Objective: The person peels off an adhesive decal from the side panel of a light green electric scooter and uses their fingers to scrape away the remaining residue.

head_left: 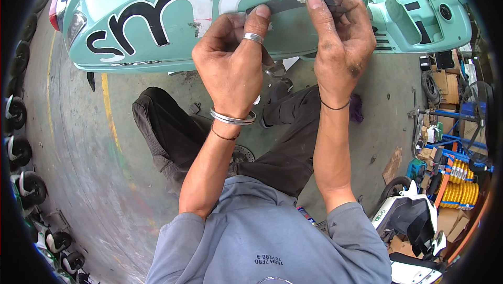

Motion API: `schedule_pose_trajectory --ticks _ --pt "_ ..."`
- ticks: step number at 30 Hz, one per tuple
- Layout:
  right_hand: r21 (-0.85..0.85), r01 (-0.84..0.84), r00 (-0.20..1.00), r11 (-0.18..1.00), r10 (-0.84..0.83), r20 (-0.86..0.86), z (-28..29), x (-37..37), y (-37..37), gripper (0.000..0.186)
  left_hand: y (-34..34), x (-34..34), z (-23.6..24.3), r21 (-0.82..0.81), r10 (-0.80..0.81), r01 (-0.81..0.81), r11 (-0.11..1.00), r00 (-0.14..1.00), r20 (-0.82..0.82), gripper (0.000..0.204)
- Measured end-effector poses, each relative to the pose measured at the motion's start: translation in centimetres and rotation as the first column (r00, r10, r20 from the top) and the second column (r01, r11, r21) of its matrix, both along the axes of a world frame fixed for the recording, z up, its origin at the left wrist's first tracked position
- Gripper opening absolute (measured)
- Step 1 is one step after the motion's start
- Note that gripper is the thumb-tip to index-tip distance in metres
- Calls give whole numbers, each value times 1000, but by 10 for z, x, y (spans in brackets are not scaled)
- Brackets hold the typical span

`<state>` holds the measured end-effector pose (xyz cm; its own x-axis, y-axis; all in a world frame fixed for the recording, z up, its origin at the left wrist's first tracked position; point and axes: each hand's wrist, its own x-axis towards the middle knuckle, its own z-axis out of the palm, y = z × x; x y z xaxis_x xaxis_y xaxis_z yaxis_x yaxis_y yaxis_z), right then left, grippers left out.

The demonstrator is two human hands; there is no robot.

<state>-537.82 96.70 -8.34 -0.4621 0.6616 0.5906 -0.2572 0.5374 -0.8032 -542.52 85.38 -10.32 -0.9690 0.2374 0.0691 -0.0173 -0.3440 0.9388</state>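
- Left hand (233,67): fingers curled, thumb and forefinger pinching the left end of a dark strip (285,4).
- Right hand (340,38): fingers closed over the strip's right end, forefinger pressed on top.
- Strip lies against the mint-green scooter panel (157,1), beside its black and white lettering (152,19).
- Concrete floor (78,169) below; person crouched in dark trousers (283,153).

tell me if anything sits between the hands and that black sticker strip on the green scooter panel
Nothing visible does. The left hand and right hand both already pinch the black sticker strip with their fingertips, right against the green scooter panel.
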Motion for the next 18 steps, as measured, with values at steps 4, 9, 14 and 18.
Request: schedule_pose_trajectory --ticks 4,9,14,18 --pt "-11 10 1000 1000 -10 3 1 -1 -2 15 0 2 1 -4 0 0 1000 1000 28 22" --pt "-18 28 1000 999 -28 12 2 -2 -3 15 2 2 2 27 21 -22 999 999 27 21" --pt "-43 25 1000 999 -25 0 2 -2 -4 16 4 2 1 46 33 -34 998 999 30 21" --pt "-38 34 999 999 -34 1 1 -2 -4 16 6 3 1 51 51 -52 997 998 23 21"
